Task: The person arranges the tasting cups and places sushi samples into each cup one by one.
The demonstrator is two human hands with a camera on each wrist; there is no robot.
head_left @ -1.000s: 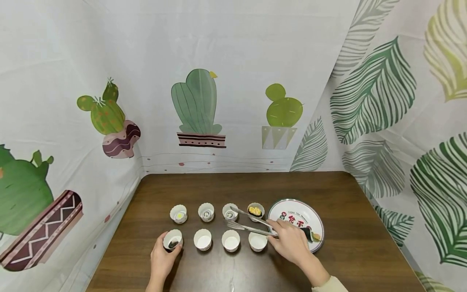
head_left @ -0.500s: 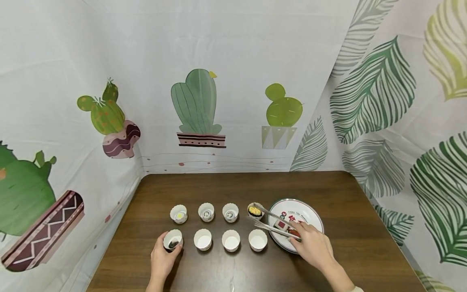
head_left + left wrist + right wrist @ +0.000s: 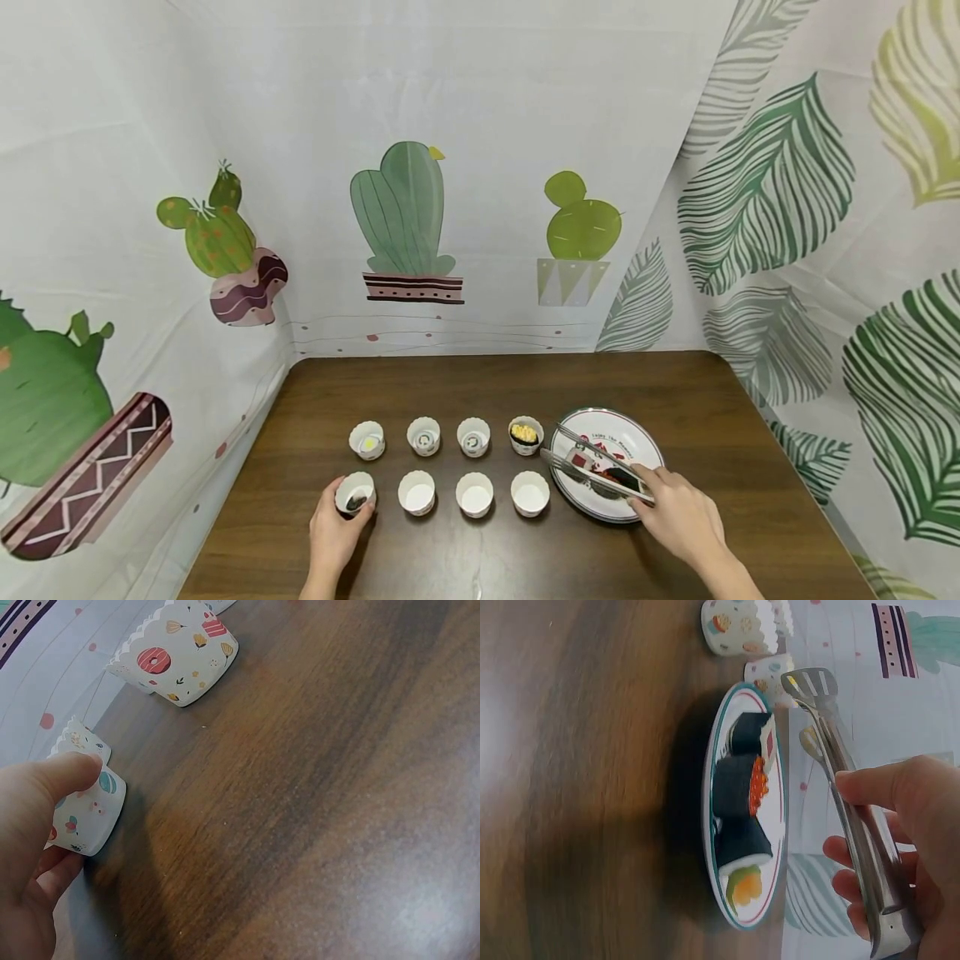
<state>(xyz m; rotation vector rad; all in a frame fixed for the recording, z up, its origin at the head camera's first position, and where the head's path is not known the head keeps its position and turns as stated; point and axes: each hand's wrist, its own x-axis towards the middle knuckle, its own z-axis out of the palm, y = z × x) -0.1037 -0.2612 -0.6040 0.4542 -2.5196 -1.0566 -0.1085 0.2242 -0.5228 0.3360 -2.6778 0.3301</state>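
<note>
My left hand (image 3: 333, 533) grips a scalloped white paper baking cup (image 3: 97, 810) at the near left, thumb on its side; something dark lies inside. My right hand (image 3: 682, 512) holds metal tongs (image 3: 847, 787) over a round white plate (image 3: 641, 437), their tips apart with nothing between them. On the plate sit a seaweed-wrapped sushi roll topped with orange roe (image 3: 735, 786), a roll with a red square centre (image 3: 751, 733), another dark-wrapped roll (image 3: 742, 846) and an orange-and-green piece (image 3: 745, 887). The tongs partly cover these pieces in the head view.
More baking cups stand in two rows left of the plate. A back-row cup (image 3: 526, 446) beside the plate holds yellow-topped sushi. Near it in front is a white cup (image 3: 530, 496). A patterned cloth (image 3: 495, 108) hangs behind the brown table (image 3: 480, 567).
My right hand has drawn the tongs rightward, from above the cups to over the plate. More of the plate's sushi shows in the head view. The left hand stays on its cup.
</note>
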